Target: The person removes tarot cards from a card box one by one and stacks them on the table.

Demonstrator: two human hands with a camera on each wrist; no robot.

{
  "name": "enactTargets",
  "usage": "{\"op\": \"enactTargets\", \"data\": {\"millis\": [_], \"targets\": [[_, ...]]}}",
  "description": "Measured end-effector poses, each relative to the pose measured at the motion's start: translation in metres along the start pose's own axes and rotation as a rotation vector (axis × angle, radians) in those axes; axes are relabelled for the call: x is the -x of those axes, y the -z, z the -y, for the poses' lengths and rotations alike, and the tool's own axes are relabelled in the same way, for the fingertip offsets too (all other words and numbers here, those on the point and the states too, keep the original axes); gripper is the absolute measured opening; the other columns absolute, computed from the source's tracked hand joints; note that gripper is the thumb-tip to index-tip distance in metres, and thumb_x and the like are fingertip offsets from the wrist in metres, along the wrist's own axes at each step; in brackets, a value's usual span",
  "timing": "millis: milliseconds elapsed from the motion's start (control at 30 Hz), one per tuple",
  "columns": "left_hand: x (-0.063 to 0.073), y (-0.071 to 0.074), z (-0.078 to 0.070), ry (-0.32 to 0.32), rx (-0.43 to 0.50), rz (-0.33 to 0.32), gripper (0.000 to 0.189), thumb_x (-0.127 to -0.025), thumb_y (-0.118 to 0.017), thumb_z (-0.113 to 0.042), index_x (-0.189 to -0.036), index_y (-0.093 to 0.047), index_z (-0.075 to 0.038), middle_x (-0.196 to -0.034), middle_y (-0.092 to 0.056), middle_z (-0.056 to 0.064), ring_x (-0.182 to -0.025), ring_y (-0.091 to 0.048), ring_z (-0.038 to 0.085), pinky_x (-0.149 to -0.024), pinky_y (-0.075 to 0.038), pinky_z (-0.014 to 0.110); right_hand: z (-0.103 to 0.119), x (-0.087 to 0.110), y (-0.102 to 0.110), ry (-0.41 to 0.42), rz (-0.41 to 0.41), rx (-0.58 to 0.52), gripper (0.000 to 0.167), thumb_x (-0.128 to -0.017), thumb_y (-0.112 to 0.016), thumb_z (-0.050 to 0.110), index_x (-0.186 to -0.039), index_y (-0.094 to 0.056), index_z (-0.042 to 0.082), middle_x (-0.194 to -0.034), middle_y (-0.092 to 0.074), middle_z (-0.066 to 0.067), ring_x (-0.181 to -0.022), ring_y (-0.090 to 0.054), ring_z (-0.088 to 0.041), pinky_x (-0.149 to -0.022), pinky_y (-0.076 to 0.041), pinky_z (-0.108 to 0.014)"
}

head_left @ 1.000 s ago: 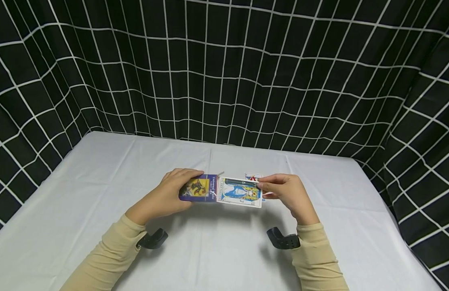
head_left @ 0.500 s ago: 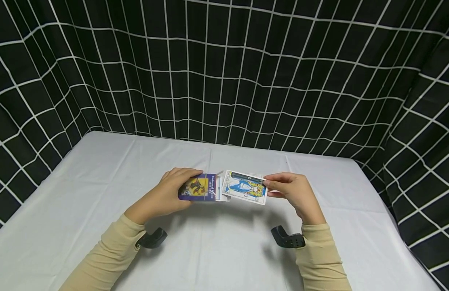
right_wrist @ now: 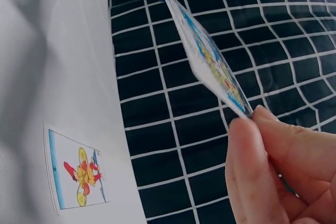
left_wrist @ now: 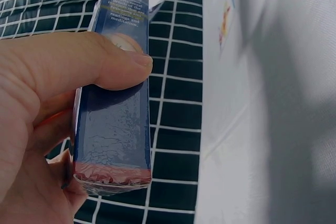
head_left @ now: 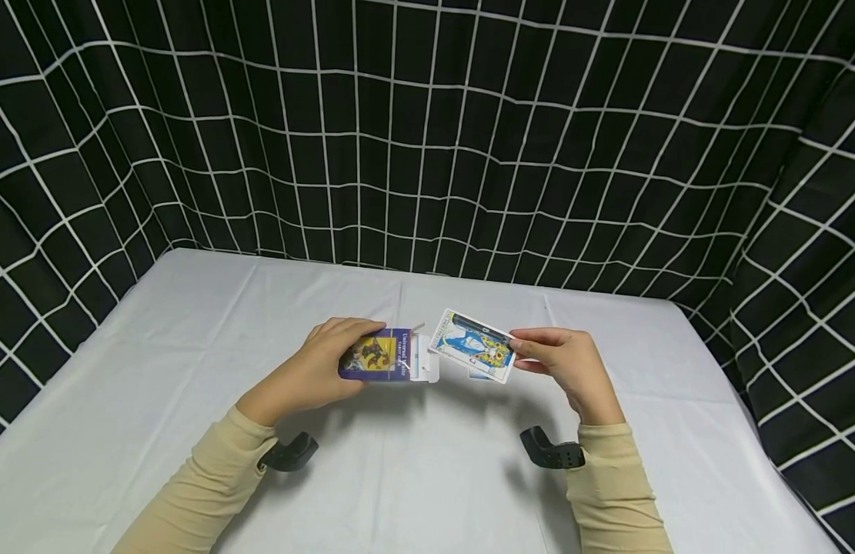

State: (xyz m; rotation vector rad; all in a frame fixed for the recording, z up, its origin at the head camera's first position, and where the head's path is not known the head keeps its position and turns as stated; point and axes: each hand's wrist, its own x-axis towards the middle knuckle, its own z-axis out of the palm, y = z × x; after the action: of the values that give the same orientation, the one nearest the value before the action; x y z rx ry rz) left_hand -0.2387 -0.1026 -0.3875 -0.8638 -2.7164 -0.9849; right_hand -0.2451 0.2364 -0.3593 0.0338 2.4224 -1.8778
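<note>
My left hand (head_left: 309, 377) grips a purple-blue tarot card box (head_left: 376, 355), fingers along its far side and thumb on the near side. The box's right end is open, its white flap (head_left: 430, 370) sticking out. In the left wrist view, the thumb presses the narrow printed side of the box (left_wrist: 113, 135). My right hand (head_left: 566, 365) pinches a tarot card (head_left: 472, 346) by its right end, thumb against fingers. This card, blue and yellow, is held tilted just right of the box opening. Another tarot card (right_wrist: 79, 174) lies face up on the table below, mostly hidden in the head view.
A white cloth covers the table (head_left: 413, 477). Behind and at both sides hangs a black curtain (head_left: 427, 138) with a white grid. Black curved mounts sit on both wrists, near the beige cuffs.
The right hand has drawn the tarot card rightward, away from the box opening, and the card has turned to a slant. The left hand and the box have barely moved.
</note>
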Motion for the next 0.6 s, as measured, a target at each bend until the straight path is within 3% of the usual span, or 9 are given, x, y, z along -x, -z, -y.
{"op": "enactTargets", "data": {"millis": [300,600], "targets": [[-0.001,0.001,-0.001,-0.001,-0.001,0.0,0.075,-0.073,-0.079,-0.009,-0.143,-0.051,-0.009,-0.142,-0.057,0.01,-0.13,-0.048,0.03,-0.109,-0.033,0.052,-0.006,-0.005,0.005,-0.047,-0.04,0.005,0.041,-0.092,-0.068,0.007,-0.125,-0.06,-0.015,-0.085,-0.071,0.011,-0.076,-0.069,-0.002,-0.072,-0.059,-0.022],[0.0,0.001,-0.001,0.003,0.004,0.007,0.076,-0.072,-0.079,-0.008,-0.144,-0.051,-0.01,-0.144,-0.056,0.009,-0.132,-0.047,0.03,-0.109,-0.033,0.052,-0.012,-0.008,0.006,-0.071,-0.033,-0.072,0.042,-0.091,-0.066,0.001,-0.124,-0.054,-0.021,-0.077,-0.071,0.007,-0.069,-0.069,-0.002,-0.07,-0.059,-0.02]]}}
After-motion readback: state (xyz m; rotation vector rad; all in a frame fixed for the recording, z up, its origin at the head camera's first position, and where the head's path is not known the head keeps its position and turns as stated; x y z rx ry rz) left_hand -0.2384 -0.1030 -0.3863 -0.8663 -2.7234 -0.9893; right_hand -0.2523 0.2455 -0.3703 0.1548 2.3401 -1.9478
